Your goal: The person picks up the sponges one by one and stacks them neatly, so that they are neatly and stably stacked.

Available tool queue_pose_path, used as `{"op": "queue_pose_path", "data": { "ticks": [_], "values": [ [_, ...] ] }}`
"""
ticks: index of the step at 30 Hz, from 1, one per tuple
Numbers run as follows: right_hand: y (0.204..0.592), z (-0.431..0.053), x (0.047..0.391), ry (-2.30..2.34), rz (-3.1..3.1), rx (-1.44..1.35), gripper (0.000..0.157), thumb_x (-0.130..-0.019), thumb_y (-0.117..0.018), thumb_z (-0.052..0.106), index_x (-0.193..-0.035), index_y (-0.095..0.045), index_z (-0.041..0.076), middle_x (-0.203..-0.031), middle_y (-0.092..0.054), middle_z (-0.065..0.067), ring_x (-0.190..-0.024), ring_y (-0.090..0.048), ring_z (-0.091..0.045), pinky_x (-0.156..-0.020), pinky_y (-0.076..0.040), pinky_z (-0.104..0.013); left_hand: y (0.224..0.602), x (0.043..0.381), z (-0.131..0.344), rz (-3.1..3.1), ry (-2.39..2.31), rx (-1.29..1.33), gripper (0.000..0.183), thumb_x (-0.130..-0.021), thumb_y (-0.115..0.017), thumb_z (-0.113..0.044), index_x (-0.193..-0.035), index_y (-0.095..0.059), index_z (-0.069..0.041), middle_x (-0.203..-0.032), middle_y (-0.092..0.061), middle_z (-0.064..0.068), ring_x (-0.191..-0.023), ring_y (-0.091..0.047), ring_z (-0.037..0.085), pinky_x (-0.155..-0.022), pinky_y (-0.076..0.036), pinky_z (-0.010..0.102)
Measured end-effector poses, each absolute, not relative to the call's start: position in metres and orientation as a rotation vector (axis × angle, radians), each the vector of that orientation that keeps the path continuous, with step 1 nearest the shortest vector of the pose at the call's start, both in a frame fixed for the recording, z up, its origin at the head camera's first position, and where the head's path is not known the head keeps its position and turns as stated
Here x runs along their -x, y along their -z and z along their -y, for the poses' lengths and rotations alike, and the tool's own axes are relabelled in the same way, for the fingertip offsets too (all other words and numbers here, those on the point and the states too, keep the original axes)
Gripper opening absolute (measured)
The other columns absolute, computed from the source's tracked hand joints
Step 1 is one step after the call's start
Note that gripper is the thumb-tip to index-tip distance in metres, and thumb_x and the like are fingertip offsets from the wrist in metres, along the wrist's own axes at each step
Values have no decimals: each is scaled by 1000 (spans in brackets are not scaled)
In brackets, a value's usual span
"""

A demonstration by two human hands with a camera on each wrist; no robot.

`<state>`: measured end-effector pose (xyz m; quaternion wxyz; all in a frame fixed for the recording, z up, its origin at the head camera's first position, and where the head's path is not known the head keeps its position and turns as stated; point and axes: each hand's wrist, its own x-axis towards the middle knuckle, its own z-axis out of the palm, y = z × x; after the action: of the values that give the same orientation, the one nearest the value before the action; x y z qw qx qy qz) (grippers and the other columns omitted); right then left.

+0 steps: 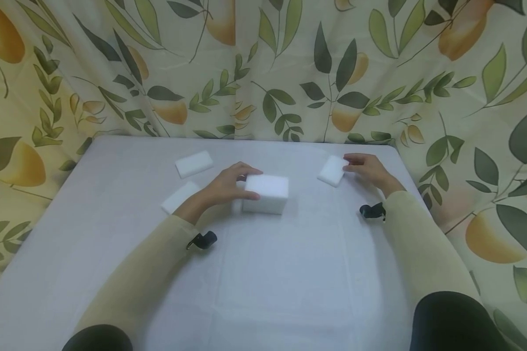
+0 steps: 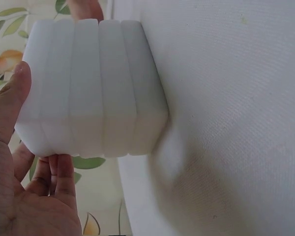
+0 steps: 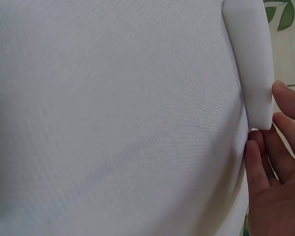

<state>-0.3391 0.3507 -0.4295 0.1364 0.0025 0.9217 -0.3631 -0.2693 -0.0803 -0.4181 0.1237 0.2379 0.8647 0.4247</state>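
Observation:
Near the middle of the table stands a stack of white sponges (image 1: pixel 265 195), rectangular blocks laid flat one on another. My left hand (image 1: pixel 228 185) holds the stack at its left end, thumb on the near side and fingers on the far side. In the left wrist view, the thumb (image 2: pixel 20 81) lies against the upper layers. A single white sponge (image 1: pixel 333 170) lies flat further right. At its right end is my right hand (image 1: pixel 369 169), thumb right at the sponge's upper edge and fingers spread around the end without curling round it, as the right wrist view shows.
Two more loose white sponges lie to the left, one farther back (image 1: pixel 194 164) and one (image 1: pixel 180 197) partly hidden behind my left wrist. A white cloth covers the table (image 1: pixel 281 273). Leaf-and-fruit patterned curtains (image 1: pixel 290 73) hang along its back and sides.

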Motion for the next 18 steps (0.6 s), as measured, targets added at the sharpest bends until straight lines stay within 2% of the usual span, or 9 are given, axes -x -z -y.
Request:
{"op": "queue_pose_path", "data": {
  "ticks": [18],
  "values": [
    [425, -349, 341, 909, -2685, 7, 60, -96, -64, 27, -148, -42, 7, -147, -43, -23, -134, -40, -40, -112, -34, -56, 419, 270, 81, -2523, -1227, -703, 71, -77, -84, -37, -139, -56, -18, -135, -50, 3, -126, -52, 29, -107, -44, 42]
  ]
}}
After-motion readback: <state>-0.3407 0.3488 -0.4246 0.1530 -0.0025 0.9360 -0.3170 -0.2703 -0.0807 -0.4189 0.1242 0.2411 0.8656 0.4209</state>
